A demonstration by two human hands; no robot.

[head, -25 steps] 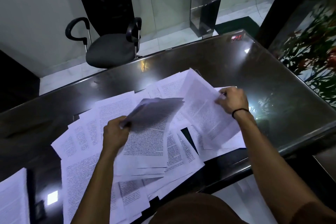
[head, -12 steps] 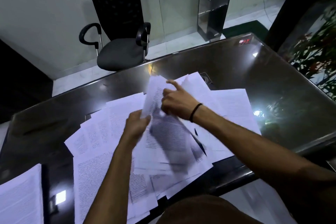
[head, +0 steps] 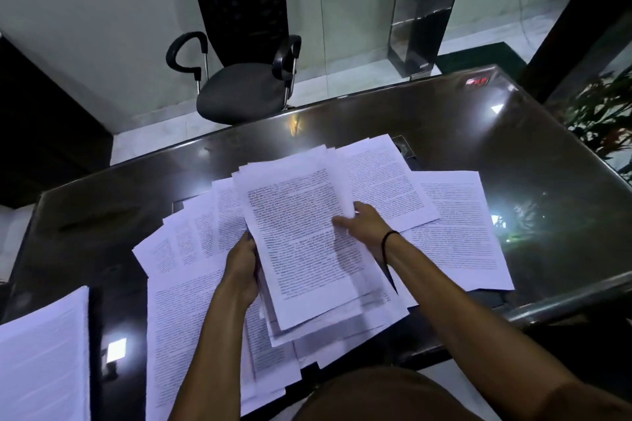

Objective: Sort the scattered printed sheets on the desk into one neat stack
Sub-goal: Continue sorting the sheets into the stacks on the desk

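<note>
Right hand (head: 367, 227) has just laid another white printed sheet on the bundle (head: 301, 249), fingers spread; left hand (head: 241, 270) pinching it; stack growing.

Premises: an office. Evidence: a dark glass-topped desk (head: 444, 133) strewn with printed sheets (head: 455, 225); a black mesh-backed swivel chair (head: 239, 55) with armrests across it; a glass door (head: 362, 10) behind; a potted plant (head: 605, 113) at right.

Rough stack (head: 301, 243) of printed sheets atop scattered sheets (head: 455, 236) on desk (head: 478, 133).
</note>
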